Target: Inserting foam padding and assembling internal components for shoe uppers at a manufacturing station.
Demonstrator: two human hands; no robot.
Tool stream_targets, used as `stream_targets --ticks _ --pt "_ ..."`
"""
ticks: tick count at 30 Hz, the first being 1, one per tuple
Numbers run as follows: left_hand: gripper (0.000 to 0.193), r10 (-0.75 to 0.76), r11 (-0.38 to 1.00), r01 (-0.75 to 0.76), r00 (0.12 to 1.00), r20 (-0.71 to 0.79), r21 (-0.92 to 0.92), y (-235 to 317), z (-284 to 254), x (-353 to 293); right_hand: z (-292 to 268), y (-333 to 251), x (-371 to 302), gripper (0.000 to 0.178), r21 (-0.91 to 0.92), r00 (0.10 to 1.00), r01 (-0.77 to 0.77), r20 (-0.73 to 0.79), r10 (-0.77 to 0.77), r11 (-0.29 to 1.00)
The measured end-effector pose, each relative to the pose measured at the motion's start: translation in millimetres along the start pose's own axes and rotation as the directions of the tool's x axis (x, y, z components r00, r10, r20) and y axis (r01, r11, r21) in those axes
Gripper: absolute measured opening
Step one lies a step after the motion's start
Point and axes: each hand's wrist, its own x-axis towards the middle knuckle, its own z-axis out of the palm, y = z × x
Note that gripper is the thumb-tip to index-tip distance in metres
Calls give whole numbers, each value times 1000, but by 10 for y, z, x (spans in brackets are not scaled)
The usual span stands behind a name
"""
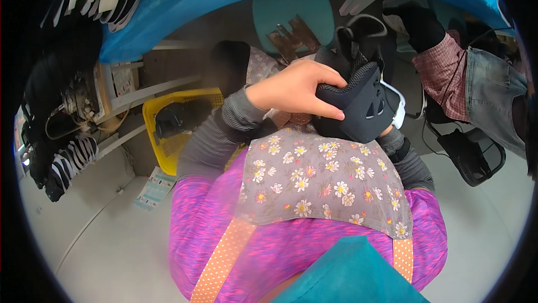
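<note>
We hold the rim of a black padded shell (350, 115) in our left hand (297, 89), fingers hooked over its edge and thumb pressed on its outer side. The shell sits just right of that hand, with dark slots in the face farther from the thumb. We see only a sliver of our right hand (386, 130) below the shell's right side; the rest is hidden, so we cannot tell how its fingers stand. A white curved piece (398, 111) borders the shell just above the right hand. Black straps (368, 24) rise beyond the left hand, up and to the right. Nearer our body than both hands lies our flowered apron (322, 182). Well left of the left hand we see a yellow basket (151, 129) holding a dark item (170, 121). Beyond the same hand is a teal seat (291, 8); well right of the right hand, a co-worker's jeans (493, 84).
</note>
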Motion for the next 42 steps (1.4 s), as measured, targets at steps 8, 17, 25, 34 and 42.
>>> stream_targets --ticks 8,17,25,34,42 --pt "41 215 972 -227 964 156 61 1 -37 184 -85 -94 -275 37 -3 999 -36 -3 36 999" --pt "50 -231 958 129 876 423 256 372 -205 242 1 -92 -281 36 -1 1000 -15 18 15 1000" --pt "60 -107 988 153 826 553 -37 67 -216 290 -2 -44 -136 36 -17 1000 5 30 -4 1000" --pt "59 -269 954 300 887 375 -26 285 -223 120 121 157 164 35 -52 999 23 35 -21 998" --pt "56 -59 990 79 984 167 -116 15 -125 -31 54 132 77 35 -50 1000 23 16 -22 999"
